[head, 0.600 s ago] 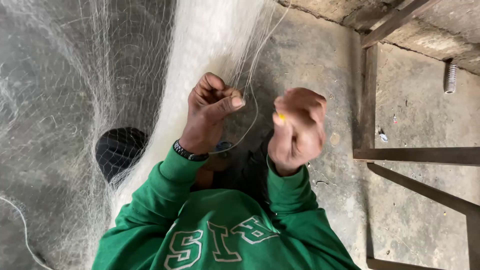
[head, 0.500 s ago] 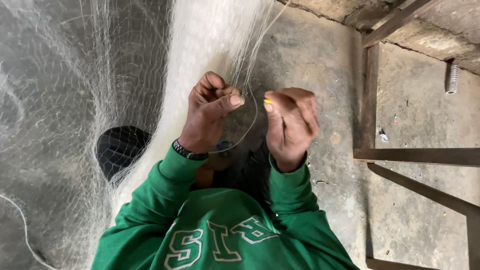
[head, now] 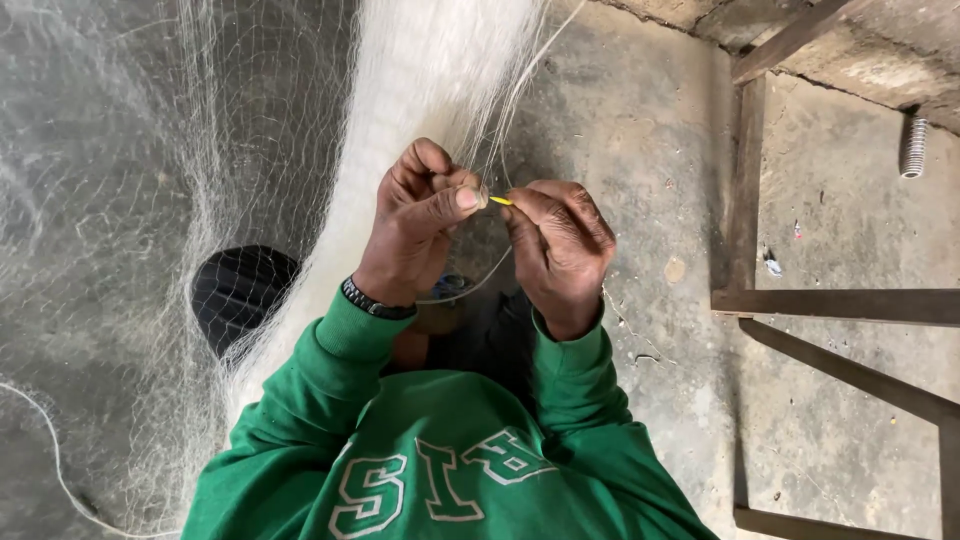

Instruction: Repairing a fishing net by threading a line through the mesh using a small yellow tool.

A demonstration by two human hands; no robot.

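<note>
A fine white fishing net (head: 420, 70) hangs bunched in front of me and spreads out to the left. My left hand (head: 420, 225) pinches strands of the net between thumb and forefinger; a black band sits on its wrist. My right hand (head: 560, 250) is closed on a small yellow netting needle (head: 500, 200), whose tip touches my left thumb. A loop of white twine (head: 480, 285) sags between the two hands. My green sleeves and sweatshirt fill the bottom of the view.
A dark round object (head: 240, 295) lies under the spread net at the left. A wooden frame (head: 745, 190) with crossbars stands at the right on the concrete floor. A ribbed grey hose end (head: 913, 147) lies at the far right. A white cord (head: 50, 450) trails at lower left.
My right hand has moved left with the yellow needle until its tip meets my left fingers. My left hand has kept its pinch on the net.
</note>
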